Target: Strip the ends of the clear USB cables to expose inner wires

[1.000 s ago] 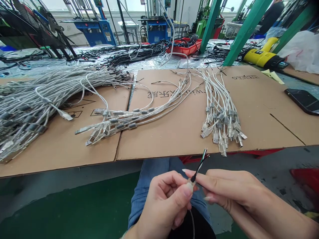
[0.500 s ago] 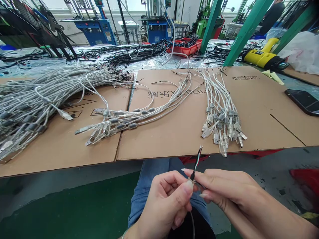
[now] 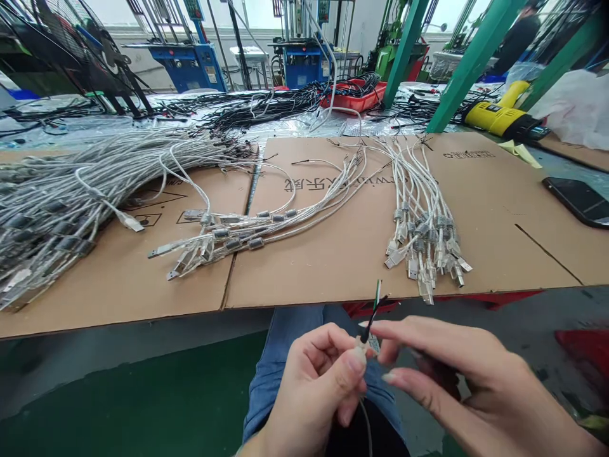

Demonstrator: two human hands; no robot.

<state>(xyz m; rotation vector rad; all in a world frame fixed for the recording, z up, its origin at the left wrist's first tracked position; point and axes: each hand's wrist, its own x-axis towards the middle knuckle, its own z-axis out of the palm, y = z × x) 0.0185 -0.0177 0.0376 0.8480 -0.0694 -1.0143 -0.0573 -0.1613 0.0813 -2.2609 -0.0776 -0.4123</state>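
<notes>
Between thumb and fingers, my left hand pinches a thin grey cable near its stripped end. The cable end points up, with black, green and white wires fanned apart. Close on its right, my right hand has its thumb and index finger apart, the index fingertip beside the wires; whether it touches them is unclear. Below my left hand the cable hangs over my lap. On the cardboard lie a small bunch of clear USB cables, a middle bunch and a large pile.
At the right lie a black phone and a yellow heat gun. A green post rises from the table. Behind are black cables and a red tray. A person is in the far background.
My right thumb and fingers have spread apart and the hand has opened beside the cable end. The wires have fanned out. My left hand keeps its pinch nearly in place.
</notes>
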